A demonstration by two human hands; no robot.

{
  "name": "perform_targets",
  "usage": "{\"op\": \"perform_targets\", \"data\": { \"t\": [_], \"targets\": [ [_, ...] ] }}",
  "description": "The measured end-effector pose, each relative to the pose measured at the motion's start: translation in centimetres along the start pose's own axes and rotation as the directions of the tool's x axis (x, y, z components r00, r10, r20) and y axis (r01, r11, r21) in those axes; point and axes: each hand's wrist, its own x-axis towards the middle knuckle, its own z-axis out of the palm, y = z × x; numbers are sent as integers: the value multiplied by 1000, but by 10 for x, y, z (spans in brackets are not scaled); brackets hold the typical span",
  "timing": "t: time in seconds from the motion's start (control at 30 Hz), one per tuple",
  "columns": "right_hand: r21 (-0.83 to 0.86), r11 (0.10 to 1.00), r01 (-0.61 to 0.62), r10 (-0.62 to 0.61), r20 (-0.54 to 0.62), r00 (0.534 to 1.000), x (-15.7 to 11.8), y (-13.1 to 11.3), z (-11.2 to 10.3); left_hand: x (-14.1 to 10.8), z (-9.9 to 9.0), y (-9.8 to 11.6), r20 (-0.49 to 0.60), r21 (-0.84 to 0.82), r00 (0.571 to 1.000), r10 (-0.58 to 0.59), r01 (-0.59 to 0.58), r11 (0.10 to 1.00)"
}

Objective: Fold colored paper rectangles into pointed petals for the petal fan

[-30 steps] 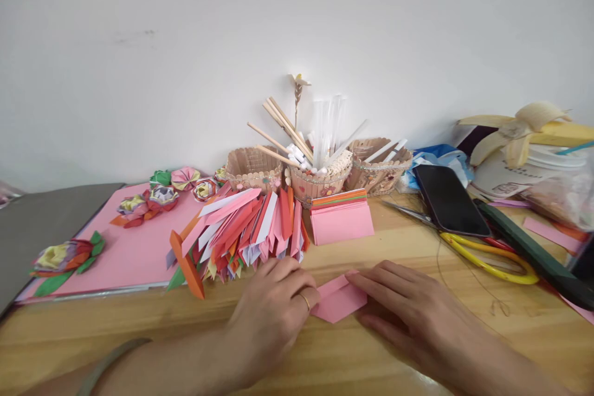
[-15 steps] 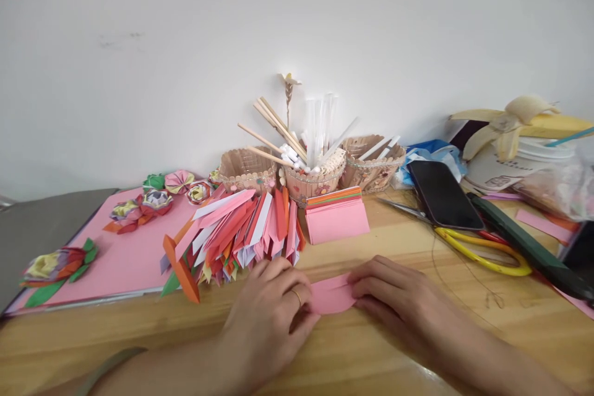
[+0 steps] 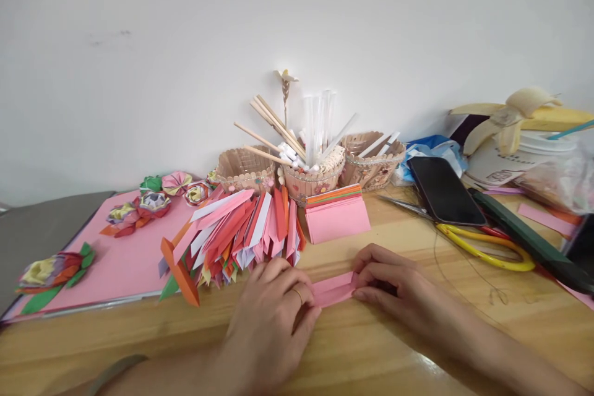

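A small pink paper [image 3: 335, 289] lies between my two hands near the front of the wooden table, with a crease along its length and its near edge raised. My left hand [image 3: 276, 315] pinches its left end, thumb in front and fingers behind; a ring is on one finger. At the paper's right end, my right hand [image 3: 394, 281] grips it between thumb and fingertips. Just behind stands a stack of pink, orange and green paper slips [image 3: 338, 219]. Left of the stack spreads a pile of folded paper pieces [image 3: 250, 229] in several colours.
Behind are baskets [image 3: 313, 185] with sticks and straws. On the right lie yellow-handled scissors [image 3: 487, 253], a phone [image 3: 448, 189], a dark green cutter-like tool [image 3: 529, 238], thread and a peeled banana [image 3: 529, 111] on a tub. Paper flowers [image 3: 155, 203] rest on a pink sheet [image 3: 125, 260].
The pink paper's near edge has been turned up, so it looks narrower and straighter. My right hand's fingers have shifted their grip at its right end. The left hand stays at the left end.
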Motion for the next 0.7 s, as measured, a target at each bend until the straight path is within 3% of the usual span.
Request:
{"op": "perform_targets", "data": {
  "t": [0.4,0.7],
  "targets": [
    [-88,996,-25,24,-17,1000,1,-8,4,4,3,3,46,21,998,-51,51,999],
    [-172,985,-20,16,-27,1000,1,-7,8,6,8,-1,56,146,998,-31,22,989]
  ]
}}
